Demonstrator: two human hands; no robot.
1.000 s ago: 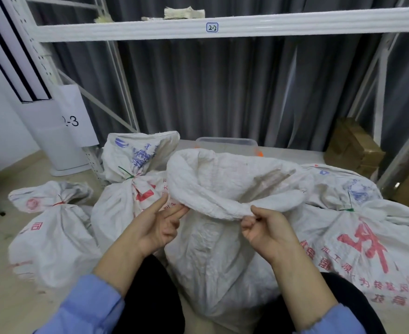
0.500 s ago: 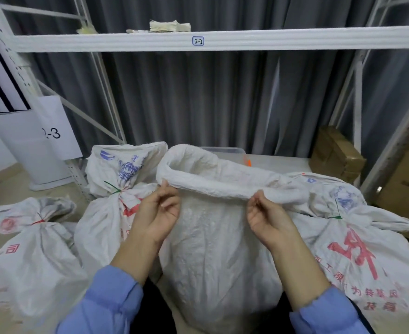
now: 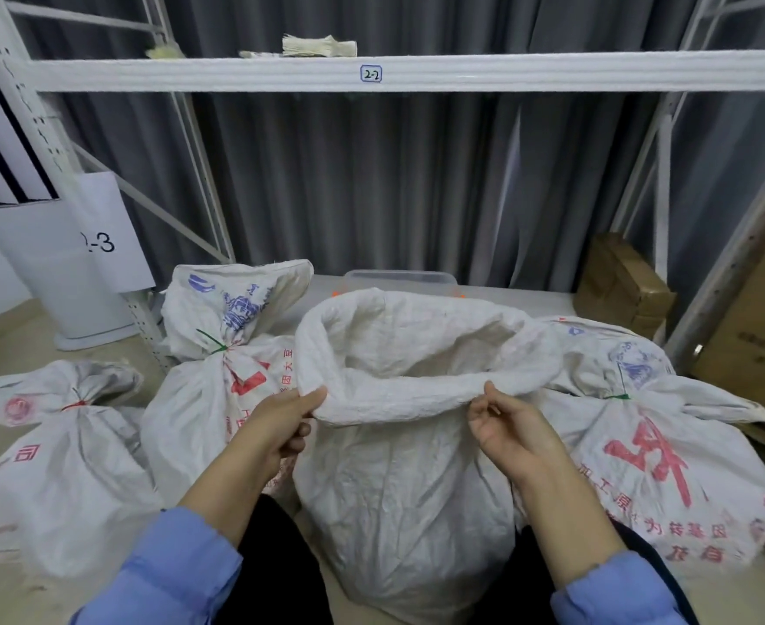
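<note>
A large white woven sack (image 3: 407, 498) stands upright on the floor right in front of me, its mouth wide and its rim (image 3: 398, 401) rolled down into a thick cuff. My left hand (image 3: 281, 430) pinches the rolled rim at its near left, thumb on top. My right hand (image 3: 509, 428) pinches the same rim at the near right, fingers curled under it. What lies inside the sack is hidden by the near rim.
Three tied white sacks surround it: one at far left (image 3: 56, 466), one behind-left with a green tie (image 3: 223, 367), one on the right with red print (image 3: 651, 448). A white shelf beam (image 3: 417, 74) crosses overhead. Cardboard boxes (image 3: 619, 286) stand at the right, a clear plastic bin (image 3: 398, 278) behind.
The sack's mouth has spread wider and its near rim has been drawn lower. Both hands stay on the rim. My view has shifted slightly.
</note>
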